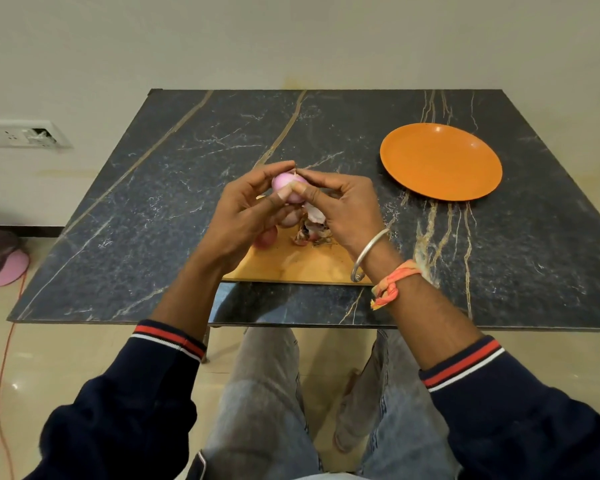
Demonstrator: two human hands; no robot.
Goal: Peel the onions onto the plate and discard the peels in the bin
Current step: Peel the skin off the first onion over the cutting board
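Observation:
I hold a pale pink, mostly skinned onion [284, 181] above the wooden cutting board [291, 265]. My left hand [246, 213] cups it from the left. My right hand [340, 206] pinches the onion's top tip, with a loose flap of skin hanging under its fingers. Two more onions [267, 237] lie on the board, partly hidden by my left hand. A small heap of dry peels [310, 233] lies on the board below my right hand. An empty orange plate [440, 161] sits on the table to the right. No bin shows clearly.
The dark marble table [153, 202] stands against a cream wall. A wall socket panel [21, 133] is at the left. A pink object [9, 268] and an orange cable [4, 375] lie on the floor at the left. My knees are under the table's near edge.

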